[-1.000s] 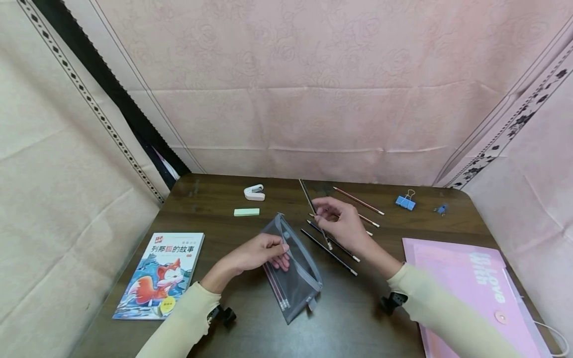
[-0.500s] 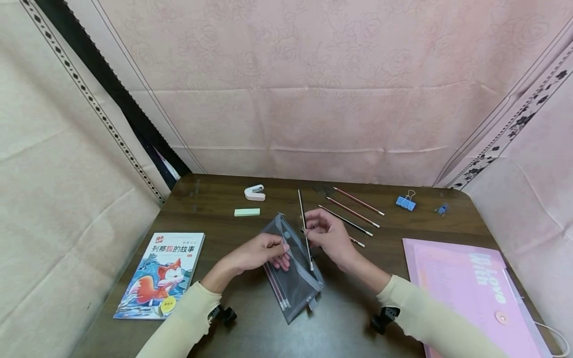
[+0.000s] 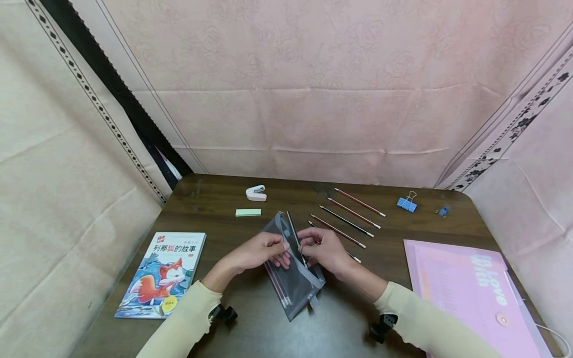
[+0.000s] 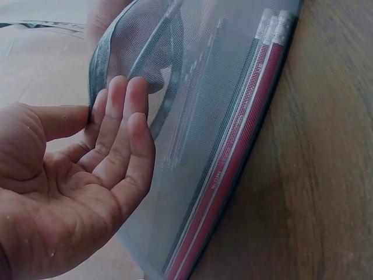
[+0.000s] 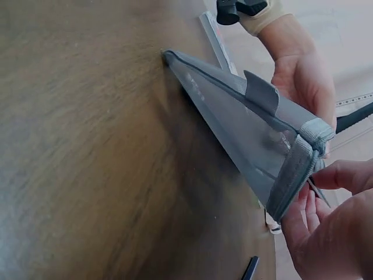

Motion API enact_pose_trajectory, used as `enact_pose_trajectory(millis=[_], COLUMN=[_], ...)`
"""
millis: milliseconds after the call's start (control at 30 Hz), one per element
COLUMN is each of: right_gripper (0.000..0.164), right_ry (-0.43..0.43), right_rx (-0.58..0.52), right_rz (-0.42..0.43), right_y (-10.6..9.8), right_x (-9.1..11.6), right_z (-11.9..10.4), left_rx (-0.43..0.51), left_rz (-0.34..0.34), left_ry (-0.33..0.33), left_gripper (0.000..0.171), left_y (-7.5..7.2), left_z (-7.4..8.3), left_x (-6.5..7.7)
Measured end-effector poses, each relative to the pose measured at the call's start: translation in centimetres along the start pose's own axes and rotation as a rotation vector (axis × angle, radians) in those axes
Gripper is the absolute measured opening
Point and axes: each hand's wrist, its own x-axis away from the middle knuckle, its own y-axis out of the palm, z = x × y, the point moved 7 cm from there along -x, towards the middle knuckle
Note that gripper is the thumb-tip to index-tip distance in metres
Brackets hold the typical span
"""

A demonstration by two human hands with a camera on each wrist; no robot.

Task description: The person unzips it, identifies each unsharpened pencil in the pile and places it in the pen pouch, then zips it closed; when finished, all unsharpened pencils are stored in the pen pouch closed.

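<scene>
My left hand [image 3: 257,254] pinches the zippered edge of a grey mesh pencil case [image 3: 299,294] between thumb and fingers, holding its mouth apart. Through the mesh in the left wrist view, red pencils [image 4: 247,116] with pale eraser ends lie along the case's lower side. My right hand [image 3: 329,251] pinches a dark pencil [image 3: 292,228] at the case's mouth. The pencil's eraser end points down into the opening, and its other end sticks up past the far corner. In the right wrist view, the zipper edge partly hides the held pencil [image 5: 319,192].
Several pencils [image 3: 345,221] lie in a slanted row right of the case. A white stapler [image 3: 256,193] and a pale green block [image 3: 248,212] are behind it. A fox book [image 3: 161,276] lies left, a pink folder [image 3: 465,293] right, blue binder clips [image 3: 407,203] back right.
My right hand has carried the dark pencil from above the row leftward and down toward me, its eraser end now inside the case's mouth. My left hand keeps its place on the edge.
</scene>
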Motion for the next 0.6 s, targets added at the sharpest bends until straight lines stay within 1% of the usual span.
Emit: enact_pose_trajectory(millis=[100, 267, 467, 600], right_gripper=[0.033, 0.031, 0.029, 0.029], right_ry=[0.004, -0.017, -0.008, -0.006], right_rx=[0.019, 0.083, 0.147, 0.145], right_rz=[0.002, 0.002, -0.024, -0.036], right_y=[0.21, 0.53, 0.63, 0.45], right_x=[-0.05, -0.2, -0.04, 0.07], right_z=[0.18, 0.07, 0.29, 0.15], left_rx=[0.001, -0.001, 0.002, 0.005], left_rz=[-0.003, -0.009, -0.005, 0.0], left_ry=[0.001, -0.002, 0.004, 0.006], left_gripper=[0.03, 0.03, 0.032, 0.032], left_y=[-0.02, 0.01, 0.05, 0.05], left_z=[-0.07, -0.05, 0.0, 0.02], left_x=[-0.09, -0.01, 0.16, 0.27])
